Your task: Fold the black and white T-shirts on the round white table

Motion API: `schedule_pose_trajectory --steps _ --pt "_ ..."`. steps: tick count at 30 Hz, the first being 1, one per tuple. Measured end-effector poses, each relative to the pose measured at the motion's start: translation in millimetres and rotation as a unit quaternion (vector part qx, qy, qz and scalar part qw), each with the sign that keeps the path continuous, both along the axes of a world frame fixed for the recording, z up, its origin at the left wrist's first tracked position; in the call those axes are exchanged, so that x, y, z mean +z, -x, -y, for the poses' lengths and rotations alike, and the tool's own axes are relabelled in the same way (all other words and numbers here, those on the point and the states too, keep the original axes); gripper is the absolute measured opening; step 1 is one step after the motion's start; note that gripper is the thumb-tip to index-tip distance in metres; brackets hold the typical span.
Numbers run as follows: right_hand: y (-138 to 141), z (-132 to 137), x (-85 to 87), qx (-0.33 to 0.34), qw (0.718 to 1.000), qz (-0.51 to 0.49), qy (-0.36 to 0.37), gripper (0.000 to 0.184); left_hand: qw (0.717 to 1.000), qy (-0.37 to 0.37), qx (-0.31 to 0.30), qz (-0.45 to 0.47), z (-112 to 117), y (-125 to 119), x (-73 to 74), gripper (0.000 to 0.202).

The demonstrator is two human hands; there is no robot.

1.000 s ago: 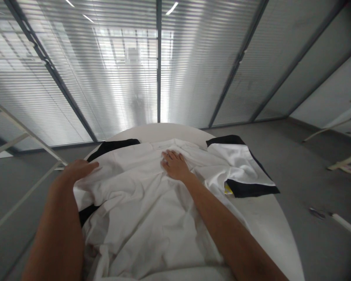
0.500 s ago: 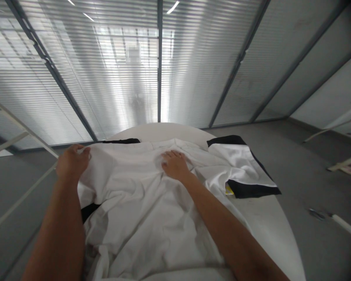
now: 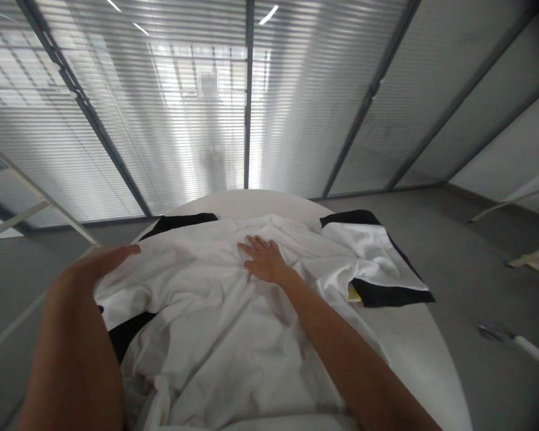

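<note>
A white shirt with black sleeve trim [image 3: 220, 323] lies spread and creased over a round white table [image 3: 408, 347]. My right hand [image 3: 263, 260] lies flat on the cloth near the collar, fingers stretched out. My left hand [image 3: 105, 263] is at the shirt's left sleeve edge, fingers extended along the fabric; whether it grips the cloth is hidden. The right sleeve [image 3: 377, 257] lies out to the right, black cuff at its end, with a small yellow tag [image 3: 353, 294] beside it.
Glass walls with blinds [image 3: 251, 102] stand behind the table. White frame bars [image 3: 27, 203] run along the left. Grey carpet surrounds the table, with white table legs [image 3: 530, 257] at the far right and a white rod [image 3: 532, 350] on the floor.
My left hand went from a closed hold at the sleeve's far corner back toward me and left, fingers now extended. My right hand slid slightly left on the cloth.
</note>
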State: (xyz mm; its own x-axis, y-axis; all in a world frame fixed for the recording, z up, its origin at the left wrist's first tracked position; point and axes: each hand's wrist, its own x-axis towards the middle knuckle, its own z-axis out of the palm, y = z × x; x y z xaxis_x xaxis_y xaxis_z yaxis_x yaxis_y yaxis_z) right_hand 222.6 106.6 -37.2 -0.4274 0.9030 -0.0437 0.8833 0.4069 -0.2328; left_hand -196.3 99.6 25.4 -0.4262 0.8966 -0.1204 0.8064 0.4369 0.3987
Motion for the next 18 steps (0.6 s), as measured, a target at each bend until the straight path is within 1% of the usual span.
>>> schedule_pose_trajectory --steps 1,2,3,4,6,8,10,12,14,15,16,18 --pt "0.6 0.3 -0.3 -0.002 1.000 -0.001 -0.001 0.059 0.999 0.039 -0.008 0.007 3.9 -2.3 5.7 0.046" --pt "1.1 0.6 -0.6 -0.003 1.000 -0.003 -0.003 0.058 0.997 0.072 -0.031 0.013 8.2 -7.0 12.7 0.040" --pt "1.5 1.0 -0.8 -0.005 1.000 -0.006 -0.005 0.058 0.993 0.090 -0.072 0.020 12.6 -13.7 20.8 0.034" --pt "1.8 1.3 -0.9 -0.005 1.000 -0.009 -0.006 0.058 0.990 0.086 -0.110 0.025 17.1 -21.8 29.6 0.030" --pt "1.9 1.7 -0.8 -0.006 1.000 -0.013 -0.007 0.058 0.986 0.060 -0.149 0.042 25.7 -39.9 47.1 0.031" --pt "1.6 1.9 -0.3 -0.005 1.000 -0.014 -0.005 0.058 0.986 -0.015 -0.149 0.071 32.8 -56.8 61.7 0.039" --pt "1.6 2.0 0.2 -0.004 1.000 -0.014 -0.005 0.058 0.984 -0.074 -0.139 0.083 36.7 -69.8 71.2 0.046" --pt "1.8 2.4 0.6 -0.005 1.000 -0.014 -0.009 0.058 0.984 -0.082 -0.152 0.051 36.5 -76.8 75.0 0.049" --pt "2.1 2.9 0.7 -0.008 1.000 -0.013 -0.014 0.058 0.982 -0.063 -0.176 -0.012 32.4 -76.8 73.8 0.048" --pt "2.2 3.1 0.5 -0.009 1.000 -0.011 -0.016 0.058 0.982 -0.055 -0.176 -0.047 29.5 -74.0 71.8 0.048" --pt "2.3 3.3 0.3 -0.010 1.000 -0.011 -0.018 0.058 0.981 -0.048 -0.167 -0.083 26.4 -69.4 69.0 0.048" --pt "2.2 3.4 -0.5 -0.008 1.000 -0.013 -0.022 0.058 0.981 -0.036 -0.126 -0.145 21.2 -56.4 62.2 0.052"
